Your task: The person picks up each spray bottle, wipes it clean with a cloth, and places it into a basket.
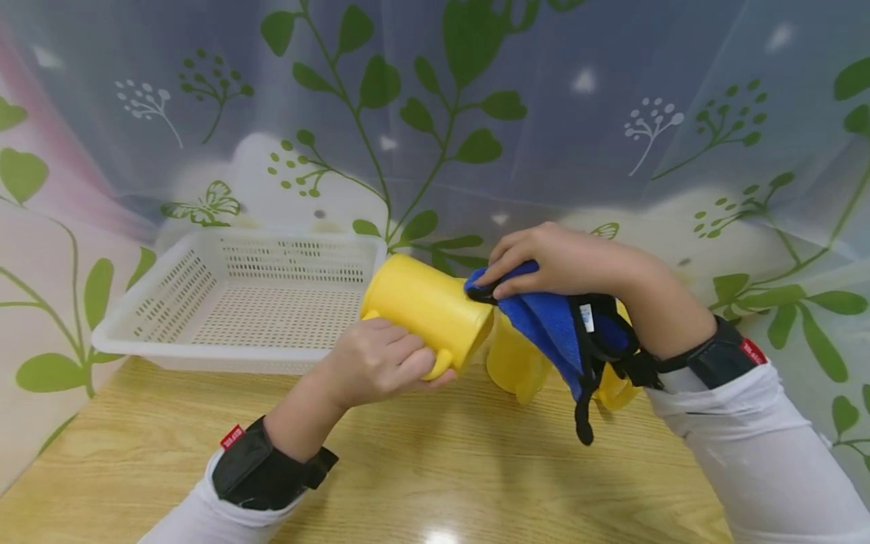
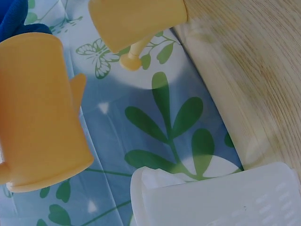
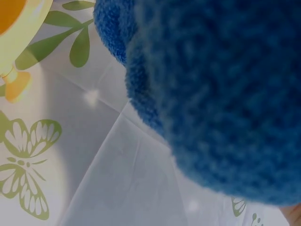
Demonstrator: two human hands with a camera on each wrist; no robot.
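Observation:
A small yellow watering can (image 1: 424,306) is held tilted in the air, its handle gripped by my left hand (image 1: 381,359). In the left wrist view, the watering can (image 2: 42,113) shows a short spout on its far side. My right hand (image 1: 553,261) grips a blue cloth (image 1: 544,325) with black edging, its fingers bunched over it at the watering can's rim. The cloth (image 3: 225,94) fills much of the right wrist view. Behind it, more yellow ware (image 1: 513,359) stands on the table, partly hidden; the left wrist view shows another yellow watering can (image 2: 136,21) there.
A white perforated plastic basket (image 1: 224,351) stands at the back left of the wooden table (image 1: 408,468). A curtain (image 1: 544,151) with a leaf print hangs right behind the table. Yellow ware lies close under my right forearm.

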